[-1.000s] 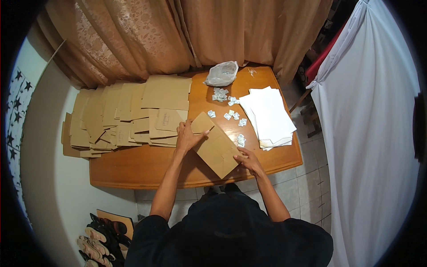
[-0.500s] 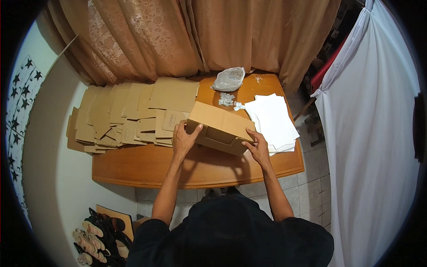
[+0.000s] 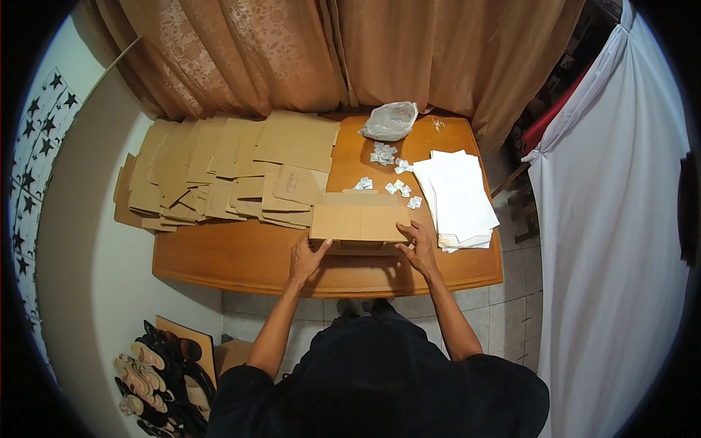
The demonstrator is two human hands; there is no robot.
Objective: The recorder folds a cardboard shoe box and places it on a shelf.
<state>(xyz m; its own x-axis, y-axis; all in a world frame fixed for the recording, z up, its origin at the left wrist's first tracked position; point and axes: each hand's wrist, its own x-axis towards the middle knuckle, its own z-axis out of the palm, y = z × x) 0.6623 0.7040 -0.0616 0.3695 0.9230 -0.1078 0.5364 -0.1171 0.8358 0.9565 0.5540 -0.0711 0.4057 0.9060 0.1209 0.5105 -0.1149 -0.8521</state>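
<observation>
A brown cardboard box [image 3: 361,223] is between my two hands near the front of the table, its plain top face toward me and a flap standing along its far side. My left hand [image 3: 307,257] grips its left end, thumb on the near edge. At the right end my right hand [image 3: 418,248] holds it, thumb and fingers bent around the corner. Whether the box rests on the table or hangs just above it I cannot tell. Beyond the box lie several small white sachets [image 3: 382,153], some in a pile and some scattered.
Flat cardboard pieces [image 3: 241,157] overlap in rows over the left of the wooden table [image 3: 219,266]. A stack of white paper sheets [image 3: 460,197] lies at the right. A translucent plastic bag [image 3: 390,121] sits at the back, before brown curtains [image 3: 409,51]. Shoes [image 3: 157,379] stand at lower left.
The box has come down and toward me, turning from a slant to level with the table's front edge. Sachets behind it have come into sight. Both hands keep their hold.
</observation>
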